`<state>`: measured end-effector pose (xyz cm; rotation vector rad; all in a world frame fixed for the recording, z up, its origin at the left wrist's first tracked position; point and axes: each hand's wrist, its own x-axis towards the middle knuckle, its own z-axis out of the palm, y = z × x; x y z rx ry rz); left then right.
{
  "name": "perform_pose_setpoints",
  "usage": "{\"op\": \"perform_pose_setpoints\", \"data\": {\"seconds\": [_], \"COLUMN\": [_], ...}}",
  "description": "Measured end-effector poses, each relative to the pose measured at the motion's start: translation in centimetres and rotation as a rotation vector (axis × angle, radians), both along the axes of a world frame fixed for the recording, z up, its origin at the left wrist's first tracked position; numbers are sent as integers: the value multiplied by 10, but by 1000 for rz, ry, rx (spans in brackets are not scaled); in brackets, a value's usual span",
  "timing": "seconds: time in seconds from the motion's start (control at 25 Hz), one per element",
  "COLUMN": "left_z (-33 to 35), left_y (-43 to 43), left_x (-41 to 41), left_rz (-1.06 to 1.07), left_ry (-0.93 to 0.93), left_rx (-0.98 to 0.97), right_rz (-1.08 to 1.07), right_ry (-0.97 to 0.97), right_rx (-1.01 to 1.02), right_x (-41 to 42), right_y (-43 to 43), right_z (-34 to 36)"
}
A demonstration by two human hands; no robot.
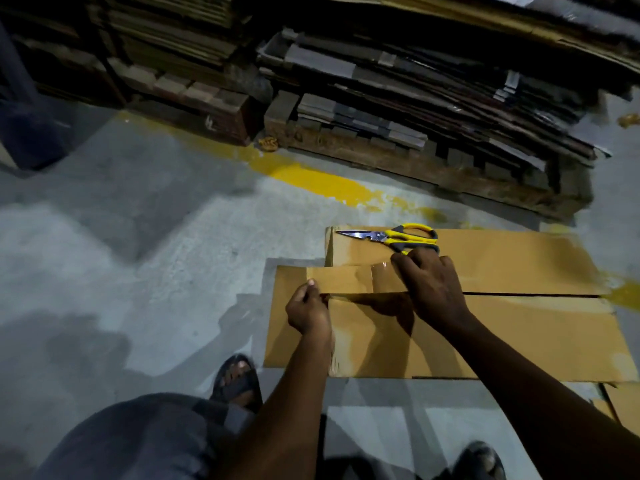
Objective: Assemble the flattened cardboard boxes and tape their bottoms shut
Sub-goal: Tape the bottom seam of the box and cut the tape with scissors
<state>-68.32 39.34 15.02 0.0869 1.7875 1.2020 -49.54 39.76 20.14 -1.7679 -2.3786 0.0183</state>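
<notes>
Cardboard box [519, 327] cut off at right, tape [346, 278] partly hidden under right hand [433, 289]

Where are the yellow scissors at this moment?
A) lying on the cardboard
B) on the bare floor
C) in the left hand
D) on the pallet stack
A: the scissors lie on the cardboard box just beyond the right hand, while the left hand pinches the tape.
</notes>
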Motion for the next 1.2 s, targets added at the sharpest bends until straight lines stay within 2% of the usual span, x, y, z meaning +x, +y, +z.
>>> {"op": "perform_pose_setpoints", "data": {"seconds": [0.36,0.68,1.0,1.12,1.2], "left_z": [-12,-16,-25,-39,-41], "left_y": [1,0,5,2,-7], "left_x": [7,5,4,-9,-14], "left_rz": [23,-90,-267,-411,-468], "left_ry": [77,55,163,81,205], "left_rx": [-87,-160,-209,-296,-299], "right_rz": [19,25,25,24,25], "right_ry": [-58,-112,-84,-80,-77], "right_rx": [-53,-112,-87,-130,-139], "right_x": [-2,-5,-7,-4,-2], "right_y": [8,12,9,10,11], "right_z": [-12,-11,-5,-10,-12]}}
